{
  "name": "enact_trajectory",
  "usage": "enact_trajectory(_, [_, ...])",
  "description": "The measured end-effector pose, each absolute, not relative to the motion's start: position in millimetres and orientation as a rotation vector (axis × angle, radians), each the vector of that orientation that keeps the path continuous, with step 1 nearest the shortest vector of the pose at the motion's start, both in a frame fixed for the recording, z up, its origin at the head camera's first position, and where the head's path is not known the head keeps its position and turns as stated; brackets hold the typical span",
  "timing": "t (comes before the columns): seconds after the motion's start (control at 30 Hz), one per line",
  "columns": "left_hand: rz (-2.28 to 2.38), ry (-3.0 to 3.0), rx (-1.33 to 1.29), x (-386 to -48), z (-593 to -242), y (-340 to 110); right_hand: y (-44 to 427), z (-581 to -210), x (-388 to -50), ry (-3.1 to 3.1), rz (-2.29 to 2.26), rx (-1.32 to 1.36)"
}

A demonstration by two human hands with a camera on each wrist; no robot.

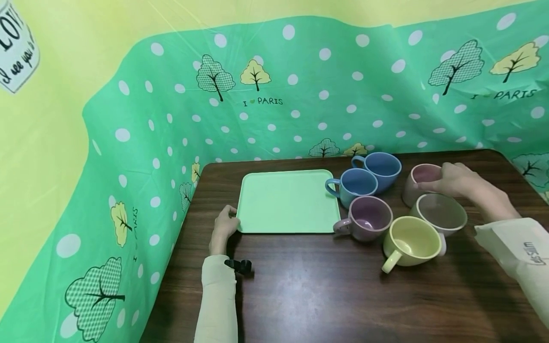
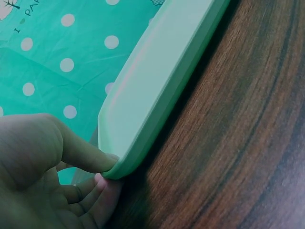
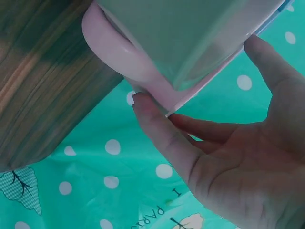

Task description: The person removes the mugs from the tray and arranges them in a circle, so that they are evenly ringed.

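Note:
My left hand is at the near left corner of a light green rectangular tray. In the left wrist view, its thumb and fingers pinch the tray rim. At the far right, my right hand holds a pink mug near its rim, with the thumb on the near side. The right wrist view shows the thumb and fingers on opposite sides of the pink mug, whose handle points left. Close in front of that mug stands a grey mug.
Two blue mugs stand by the tray's right edge. A purple mug and a yellow mug are nearer. All are upright on the dark wooden table. A green dotted cloth hangs behind and along the left.

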State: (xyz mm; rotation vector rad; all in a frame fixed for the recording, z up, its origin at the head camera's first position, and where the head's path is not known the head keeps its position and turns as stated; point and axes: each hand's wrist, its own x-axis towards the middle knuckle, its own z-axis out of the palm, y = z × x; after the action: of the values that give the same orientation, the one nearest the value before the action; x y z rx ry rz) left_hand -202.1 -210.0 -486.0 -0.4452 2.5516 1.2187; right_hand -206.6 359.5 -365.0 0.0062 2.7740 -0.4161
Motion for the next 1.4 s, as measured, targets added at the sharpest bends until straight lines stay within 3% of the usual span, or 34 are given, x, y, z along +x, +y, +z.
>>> enact_trajectory(1.4, [1.222,2.546,-0.471,-201.4,-485.3,-209.8,364.7,-379.1,-219.3,2.834,-0.498,-0.278])
